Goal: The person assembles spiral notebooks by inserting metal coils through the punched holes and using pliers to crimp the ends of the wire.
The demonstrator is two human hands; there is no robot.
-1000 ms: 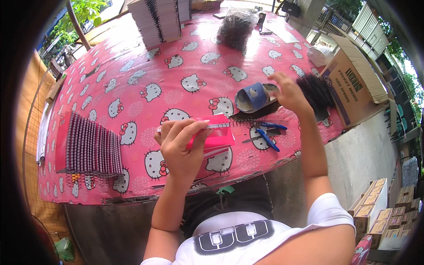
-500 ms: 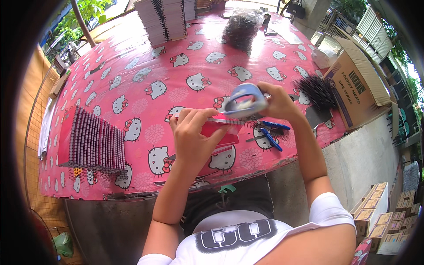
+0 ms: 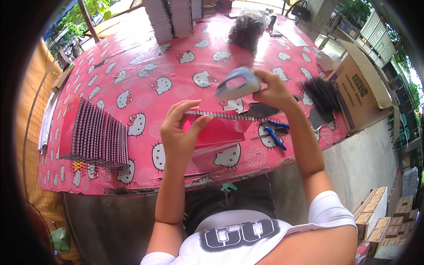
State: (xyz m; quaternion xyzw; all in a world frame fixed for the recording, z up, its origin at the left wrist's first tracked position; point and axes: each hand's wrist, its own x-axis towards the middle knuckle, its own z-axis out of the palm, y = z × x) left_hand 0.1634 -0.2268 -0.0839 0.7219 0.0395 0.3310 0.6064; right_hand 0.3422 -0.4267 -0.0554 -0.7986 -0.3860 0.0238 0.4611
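My left hand pinches one end of a small red notebook, its spine edge up, thumb in front and fingers behind. A dark wire coil runs along that spine and sticks out past its right end. Above the spine, my right hand is closed round a blue-and-white loop-shaped tool, blurred by motion, its exact kind unclear. The tool is apart from the notebook. Blue-handled pliers lie on the table right of the notebook, and more red covers lie beneath it.
A stack of coil-bound red notebooks stands at the left of the pink table. Loose black coils lie at the right beside a cardboard box. Farther off are tall notebook piles and a plastic-wrapped dark bundle.
The blue-and-white tool has risen away from the spine, up and slightly left. My left hand has shifted left along the notebook, so more of its coiled spine shows.
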